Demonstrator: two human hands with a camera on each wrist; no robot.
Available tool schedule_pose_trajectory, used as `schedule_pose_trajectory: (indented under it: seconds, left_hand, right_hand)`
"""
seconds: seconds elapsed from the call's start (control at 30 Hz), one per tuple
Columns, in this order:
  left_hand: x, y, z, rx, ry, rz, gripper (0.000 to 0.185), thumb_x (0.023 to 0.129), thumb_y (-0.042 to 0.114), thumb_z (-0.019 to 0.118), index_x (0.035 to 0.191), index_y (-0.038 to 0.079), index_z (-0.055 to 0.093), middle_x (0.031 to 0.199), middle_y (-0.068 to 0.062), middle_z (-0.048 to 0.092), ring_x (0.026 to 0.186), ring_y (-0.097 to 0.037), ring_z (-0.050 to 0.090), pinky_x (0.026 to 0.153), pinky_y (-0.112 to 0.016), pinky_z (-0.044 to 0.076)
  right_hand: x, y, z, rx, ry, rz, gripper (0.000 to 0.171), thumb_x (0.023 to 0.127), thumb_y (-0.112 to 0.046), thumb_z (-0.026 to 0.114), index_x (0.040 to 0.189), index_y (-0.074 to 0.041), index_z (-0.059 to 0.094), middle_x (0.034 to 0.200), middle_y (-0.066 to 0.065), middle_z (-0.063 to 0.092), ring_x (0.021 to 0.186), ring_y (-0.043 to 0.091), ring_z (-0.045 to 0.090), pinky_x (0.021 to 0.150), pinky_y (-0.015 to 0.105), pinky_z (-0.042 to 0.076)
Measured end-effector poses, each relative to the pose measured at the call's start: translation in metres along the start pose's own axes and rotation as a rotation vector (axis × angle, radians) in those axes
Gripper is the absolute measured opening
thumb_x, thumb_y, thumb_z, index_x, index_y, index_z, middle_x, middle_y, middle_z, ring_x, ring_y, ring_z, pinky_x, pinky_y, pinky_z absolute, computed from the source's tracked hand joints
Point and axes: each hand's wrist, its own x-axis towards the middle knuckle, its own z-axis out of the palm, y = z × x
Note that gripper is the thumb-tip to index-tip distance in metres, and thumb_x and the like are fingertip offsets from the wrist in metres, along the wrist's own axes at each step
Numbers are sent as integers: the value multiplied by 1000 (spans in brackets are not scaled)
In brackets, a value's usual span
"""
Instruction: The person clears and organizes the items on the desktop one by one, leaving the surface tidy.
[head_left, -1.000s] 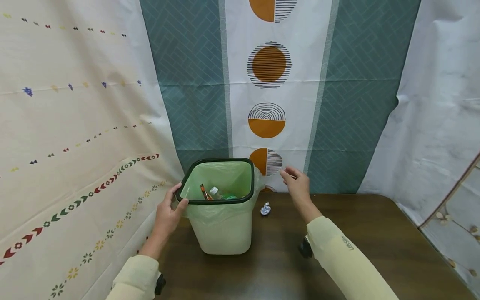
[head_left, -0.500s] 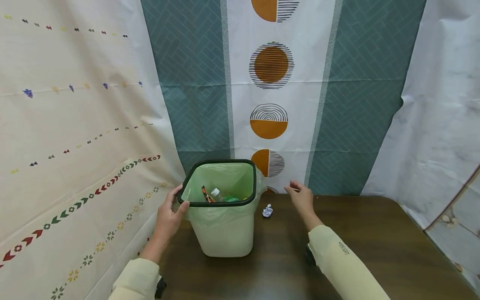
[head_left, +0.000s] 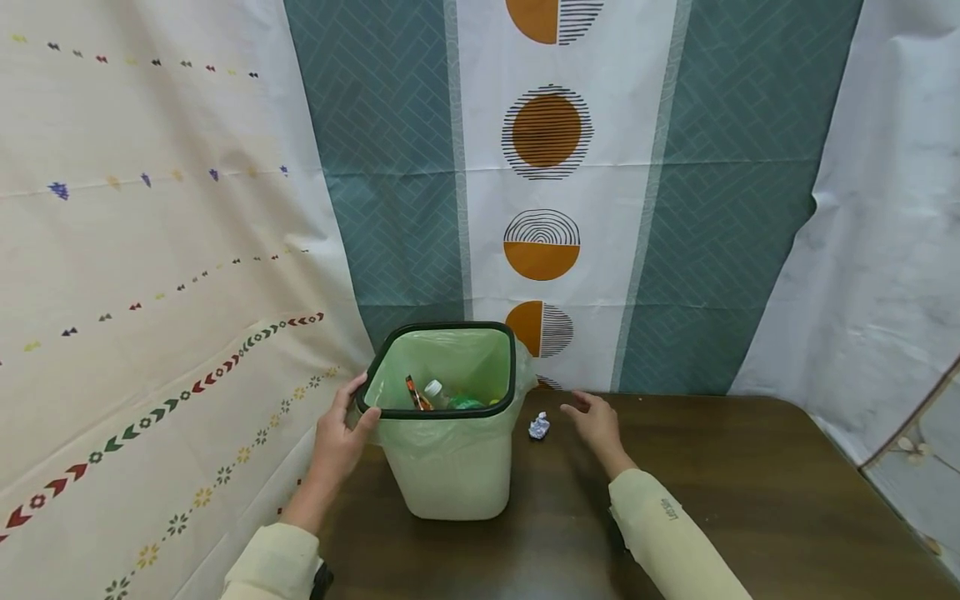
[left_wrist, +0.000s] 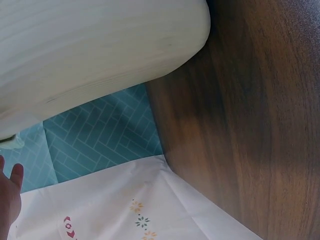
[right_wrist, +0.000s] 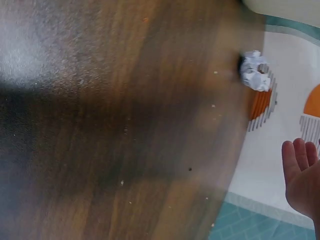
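A pale green waste bin (head_left: 450,450) stands upright on the dark wooden table (head_left: 712,492), its long axis vertical and its open mouth facing up, at the table's far left corner against the hanging curtain (head_left: 547,167). A green bag liner (head_left: 465,358) is folded over the bin's black rim (head_left: 438,412). Inside the bin lie a small clear bottle (head_left: 433,390) with a white cap, an orange wrapper (head_left: 414,393) leaning up against the liner, and something green beside the bottle.

The left hand (head_left: 339,442) grips the bin's rim at its left near corner, thumb hooked over the top edge and fingers wrapped against the outer wall; the forearm in a cream sleeve (head_left: 273,562) rises toward the bin from below.

Just right of the bin, a crumpled ball of white paper (head_left: 538,426) sits on the table, apart from the bin wall; it is roundish, with no clear long axis. The right hand (head_left: 594,421) hovers just right of the paper ball, palm down, fingers loosely extended and pointing left toward it, holding nothing. In the right wrist view the paper ball (right_wrist: 255,71) lies near the table's edge, and the fingertips (right_wrist: 295,155) are apart from it.
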Motion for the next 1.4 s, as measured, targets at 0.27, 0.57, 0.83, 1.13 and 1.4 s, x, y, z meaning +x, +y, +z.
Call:
schedule_pose_trajectory:
  seconds: [0.27,0.57,0.83,1.13,1.4]
  left_hand:
    - [-5,-2,-4,2,22,-1,56,93,25,65,145,9,48,144,-19,51,130,-31,48,97,-5,27]
    - [-6,1,-8,9,33,-3,56,95,27,64,146,12,47,143,-18,52,129,-30,49,97,-4,28]
    - [-3,6,-3,13,19,-10,57,93,26,65,146,12,48,142,-17,54,129,-28,50,96,-4,28]
    - [-4,4,2,6,13,5,57,94,25,65,146,11,47,143,-18,53,129,-29,50,97,-5,29]
    - [-3,2,2,1,6,-7,57,94,25,65,146,13,47,142,-16,54,128,-28,51,97,-5,30]
  right_hand:
    - [2,11,23,-50,-52,-36,45,90,-17,73,128,5,63,121,26,64,109,40,62,89,53,49]
    - [8,17,34,-73,-84,-58,47,90,-16,73,130,5,61,126,26,60,109,41,60,91,54,47]
    - [16,18,39,-84,-118,-67,50,88,-16,75,130,7,60,127,28,58,116,44,55,95,56,44]
    - [21,22,48,-139,-159,-97,50,87,-12,75,130,8,59,127,29,58,121,46,52,101,58,39]
    - [24,26,65,-135,-177,-157,54,83,-11,77,129,9,59,124,32,58,116,48,53,98,60,40]
